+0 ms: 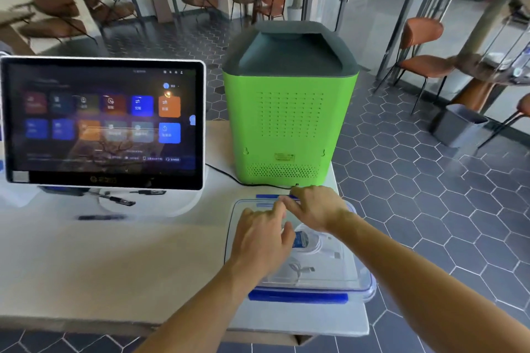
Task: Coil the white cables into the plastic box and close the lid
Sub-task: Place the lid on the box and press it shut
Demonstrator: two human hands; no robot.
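Observation:
A clear plastic box [355, 281] with blue clips sits at the table's right end, its transparent lid [329, 272] lying on top. Through the lid I see coiled white cables [312, 243] and a small blue-labelled item inside. My left hand [262, 238] rests flat on the lid's left part, fingers spread. My right hand [314, 208] reaches over the far edge of the lid, fingers curled at the far blue clip [268, 196]. The near blue clip [298, 296] hangs along the front rim.
A green machine with a grey top [289, 112] stands just behind the box, its black cord [229, 176] running left. A touchscreen monitor [104, 123] on a white stand fills the table's left. The table edge [364, 309] is close on the right.

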